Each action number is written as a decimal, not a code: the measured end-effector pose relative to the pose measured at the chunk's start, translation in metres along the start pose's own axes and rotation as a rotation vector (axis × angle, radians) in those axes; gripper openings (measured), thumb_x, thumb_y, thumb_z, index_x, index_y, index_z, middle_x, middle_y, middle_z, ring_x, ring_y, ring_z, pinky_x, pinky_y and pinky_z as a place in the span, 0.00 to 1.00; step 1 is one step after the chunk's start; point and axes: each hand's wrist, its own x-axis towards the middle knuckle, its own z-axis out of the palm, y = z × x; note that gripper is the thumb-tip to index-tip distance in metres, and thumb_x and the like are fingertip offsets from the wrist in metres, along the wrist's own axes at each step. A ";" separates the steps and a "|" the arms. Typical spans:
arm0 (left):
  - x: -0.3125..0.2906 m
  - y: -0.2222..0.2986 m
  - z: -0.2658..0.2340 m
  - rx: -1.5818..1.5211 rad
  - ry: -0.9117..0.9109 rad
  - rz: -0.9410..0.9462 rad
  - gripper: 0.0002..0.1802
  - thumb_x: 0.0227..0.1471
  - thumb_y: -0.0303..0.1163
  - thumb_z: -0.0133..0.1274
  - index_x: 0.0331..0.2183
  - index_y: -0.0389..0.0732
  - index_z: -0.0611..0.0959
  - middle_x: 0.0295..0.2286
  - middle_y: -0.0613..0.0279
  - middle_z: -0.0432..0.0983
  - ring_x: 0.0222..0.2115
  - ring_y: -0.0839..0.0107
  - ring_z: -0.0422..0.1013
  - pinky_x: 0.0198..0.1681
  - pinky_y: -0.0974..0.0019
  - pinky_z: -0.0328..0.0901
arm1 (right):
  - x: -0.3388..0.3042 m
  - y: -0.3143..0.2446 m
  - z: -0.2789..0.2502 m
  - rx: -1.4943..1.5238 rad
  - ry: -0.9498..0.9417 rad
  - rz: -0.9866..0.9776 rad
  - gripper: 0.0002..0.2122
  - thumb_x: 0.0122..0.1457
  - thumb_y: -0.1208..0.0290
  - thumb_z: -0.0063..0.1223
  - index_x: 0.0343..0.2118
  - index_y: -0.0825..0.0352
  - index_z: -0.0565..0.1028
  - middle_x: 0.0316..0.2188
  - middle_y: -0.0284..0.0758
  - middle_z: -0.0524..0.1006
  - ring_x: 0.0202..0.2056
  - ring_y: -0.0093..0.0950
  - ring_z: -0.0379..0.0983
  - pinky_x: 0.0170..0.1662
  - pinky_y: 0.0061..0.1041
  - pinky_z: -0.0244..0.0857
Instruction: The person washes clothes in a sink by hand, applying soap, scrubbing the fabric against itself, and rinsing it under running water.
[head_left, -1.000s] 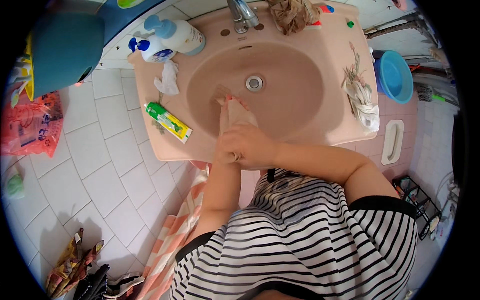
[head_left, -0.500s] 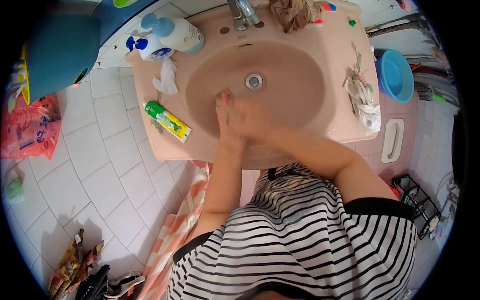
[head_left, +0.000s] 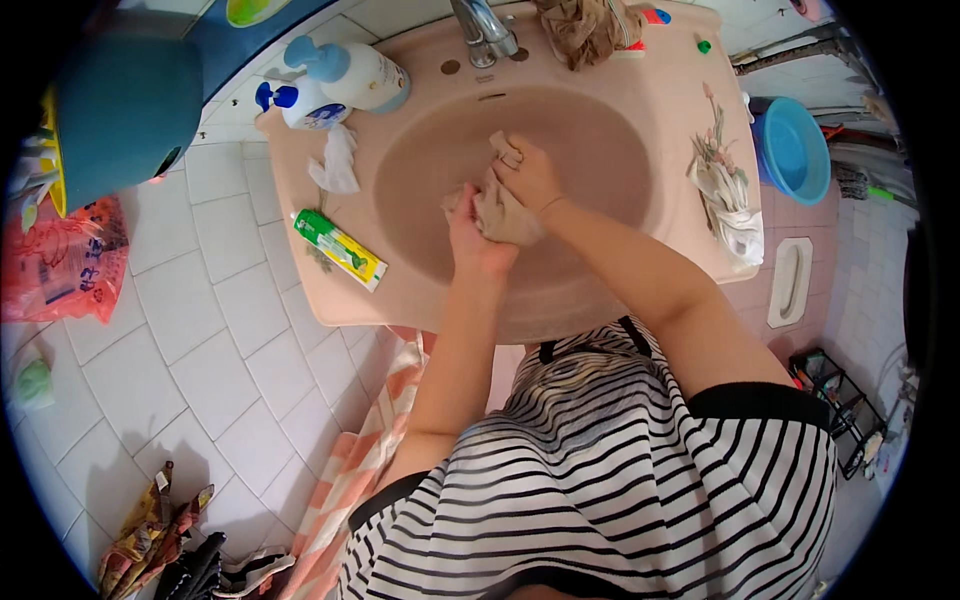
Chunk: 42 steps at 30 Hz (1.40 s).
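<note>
A thin, wet-looking beige cloth (head_left: 506, 215) is stretched between my two hands over the pink sink basin (head_left: 605, 170). My left hand (head_left: 478, 243) closes round its lower left part, with the thumb up. Farther off and to the right, my right hand (head_left: 531, 178) grips the other end, and a bit of cloth pokes out above its fingers. Whether the cloth is a sock or another small garment cannot be made out. The hands and cloth cover the drain. Behind them stands the chrome faucet (head_left: 484, 35).
Left on the sink's rim are two pump bottles (head_left: 362, 78) (head_left: 312, 105), a crumpled white cloth (head_left: 337, 160) and a green-and-yellow tube (head_left: 340, 250). Bunched brown fabric (head_left: 588, 30) lies at the back, white fabric (head_left: 728, 215) at the right. A blue basin (head_left: 795, 150) stands beyond.
My right hand, blurred against the left before, has moved up and away. The cloth now shows stretched between both hands, which have shifted right over the drain.
</note>
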 end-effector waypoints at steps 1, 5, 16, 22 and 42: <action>0.000 0.000 -0.002 -0.022 0.012 0.030 0.23 0.57 0.47 0.36 0.47 0.41 0.70 0.49 0.57 0.66 0.52 0.61 0.60 0.56 0.52 0.54 | 0.004 -0.005 0.003 0.069 0.039 -0.054 0.10 0.48 0.69 0.53 0.35 0.64 0.72 0.35 0.40 0.75 0.37 0.42 0.71 0.41 0.33 0.65; 0.001 0.011 -0.008 -0.073 -0.062 -0.129 0.25 0.57 0.49 0.35 0.48 0.42 0.69 0.49 0.60 0.65 0.53 0.62 0.58 0.55 0.49 0.53 | 0.008 -0.014 -0.002 0.490 -0.170 -0.146 0.10 0.51 0.72 0.52 0.37 0.63 0.72 0.37 0.41 0.74 0.38 0.33 0.71 0.41 0.28 0.65; 0.052 0.024 -0.064 -0.032 -0.750 -0.178 0.16 0.57 0.42 0.42 0.43 0.44 0.71 0.33 0.66 0.70 0.33 0.72 0.67 0.42 0.64 0.63 | -0.075 -0.041 0.018 -0.638 -0.272 -0.838 0.05 0.46 0.66 0.50 0.24 0.59 0.75 0.25 0.31 0.74 0.30 0.32 0.70 0.31 0.35 0.62; -0.005 -0.019 0.025 0.095 0.200 0.067 0.10 0.56 0.40 0.43 0.29 0.46 0.73 0.21 0.70 0.67 0.24 0.73 0.65 0.29 0.69 0.64 | -0.029 -0.030 -0.008 -0.637 -0.069 -0.770 0.10 0.45 0.60 0.49 0.20 0.60 0.75 0.23 0.34 0.74 0.29 0.32 0.71 0.26 0.35 0.61; 0.021 -0.012 -0.016 0.084 -0.228 -0.048 0.13 0.56 0.39 0.38 0.33 0.45 0.77 0.31 0.67 0.75 0.34 0.67 0.71 0.39 0.59 0.66 | -0.026 0.000 0.001 -0.622 -0.143 -0.586 0.13 0.47 0.64 0.48 0.34 0.66 0.74 0.30 0.39 0.75 0.31 0.34 0.72 0.30 0.32 0.67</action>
